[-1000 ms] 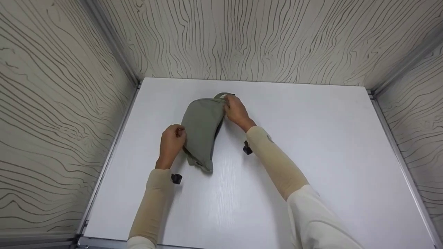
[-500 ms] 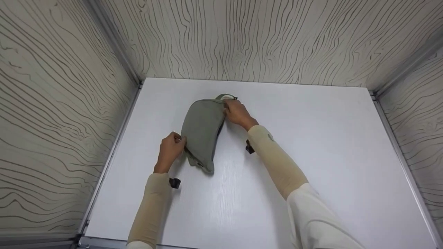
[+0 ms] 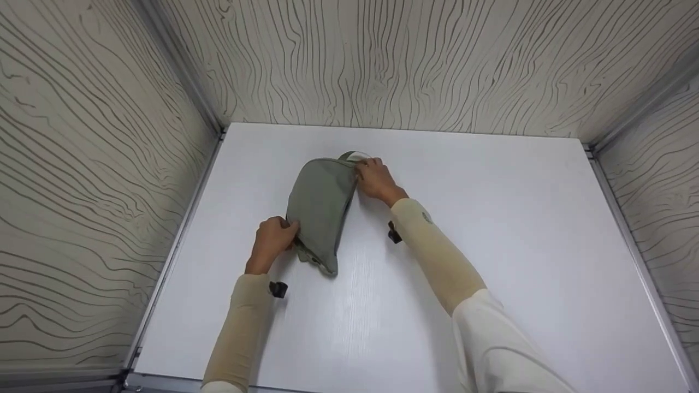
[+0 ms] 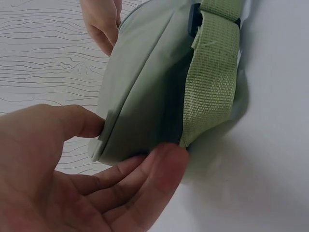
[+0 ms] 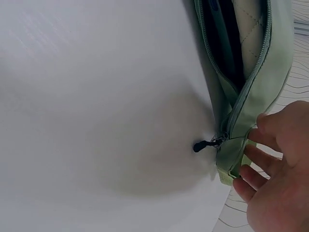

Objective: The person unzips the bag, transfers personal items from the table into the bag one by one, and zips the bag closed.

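A sage-green waist bag stands tilted on the white table, left of the middle in the head view. My left hand pinches its left edge near the lower end, thumb on the outer panel and fingers beneath. At the far upper corner, my right hand holds the bag's tapered end between thumb and fingers. The right wrist view shows the main zipper open, a pale quilted lining inside and a dark zipper pull hanging at its end. A green webbing strap with a dark buckle runs along the back.
The white table extends to the right and front of the bag. Wood-grain panels wall it at the back and both sides, with grey metal rails at the corners. Small black cameras sit at both wrists.
My left hand has slid down the bag's left edge toward its lower end and now grips it there. My right hand has shifted slightly down at the far corner; the bag has barely moved.
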The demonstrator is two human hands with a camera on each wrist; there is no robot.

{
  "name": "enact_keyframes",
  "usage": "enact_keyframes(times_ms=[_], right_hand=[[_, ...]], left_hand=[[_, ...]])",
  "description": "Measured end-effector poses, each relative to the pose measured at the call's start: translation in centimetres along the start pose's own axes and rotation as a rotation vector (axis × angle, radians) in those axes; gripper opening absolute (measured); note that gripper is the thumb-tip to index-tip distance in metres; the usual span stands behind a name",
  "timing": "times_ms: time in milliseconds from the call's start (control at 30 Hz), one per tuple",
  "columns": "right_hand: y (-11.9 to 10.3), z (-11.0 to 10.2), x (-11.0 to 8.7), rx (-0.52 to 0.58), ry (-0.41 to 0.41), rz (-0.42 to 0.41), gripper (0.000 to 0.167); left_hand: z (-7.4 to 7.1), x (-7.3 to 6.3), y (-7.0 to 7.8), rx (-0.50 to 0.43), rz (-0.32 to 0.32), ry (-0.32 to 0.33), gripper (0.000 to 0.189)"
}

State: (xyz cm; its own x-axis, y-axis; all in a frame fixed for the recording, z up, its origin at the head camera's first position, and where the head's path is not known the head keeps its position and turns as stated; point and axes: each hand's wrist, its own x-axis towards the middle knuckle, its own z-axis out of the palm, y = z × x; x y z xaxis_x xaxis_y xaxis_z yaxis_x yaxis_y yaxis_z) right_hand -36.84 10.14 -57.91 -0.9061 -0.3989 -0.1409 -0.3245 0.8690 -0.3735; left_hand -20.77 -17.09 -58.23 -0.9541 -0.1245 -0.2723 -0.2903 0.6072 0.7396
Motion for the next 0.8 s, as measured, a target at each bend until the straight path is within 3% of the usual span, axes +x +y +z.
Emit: enact_keyframes(times_ms=[233,433,567,800], right_hand=[[-0.1,0.3,-0.3,0.076,0.017,0.001,0.042],[0.1,0.5,-0.4,-0.025,0.036,-0.003,0.04],[1.1,0.9,-0.4,-0.077,0.101,-0.017,0.032],[2.6,1.0,-0.7,-0.038,0.153,0.019,0.025]], left_hand=[[0.2,-0.1,0.0,-0.019,-0.004,-0.004,0.028],[0.4,0.1,-0.1,-0.04,0.003,0.006,0.024],[0.5,0.2,-0.1,-0.057,0.027,0.027,0.022],[0.6,0.2,0.2,-0.046,0.041,0.064,0.021]])
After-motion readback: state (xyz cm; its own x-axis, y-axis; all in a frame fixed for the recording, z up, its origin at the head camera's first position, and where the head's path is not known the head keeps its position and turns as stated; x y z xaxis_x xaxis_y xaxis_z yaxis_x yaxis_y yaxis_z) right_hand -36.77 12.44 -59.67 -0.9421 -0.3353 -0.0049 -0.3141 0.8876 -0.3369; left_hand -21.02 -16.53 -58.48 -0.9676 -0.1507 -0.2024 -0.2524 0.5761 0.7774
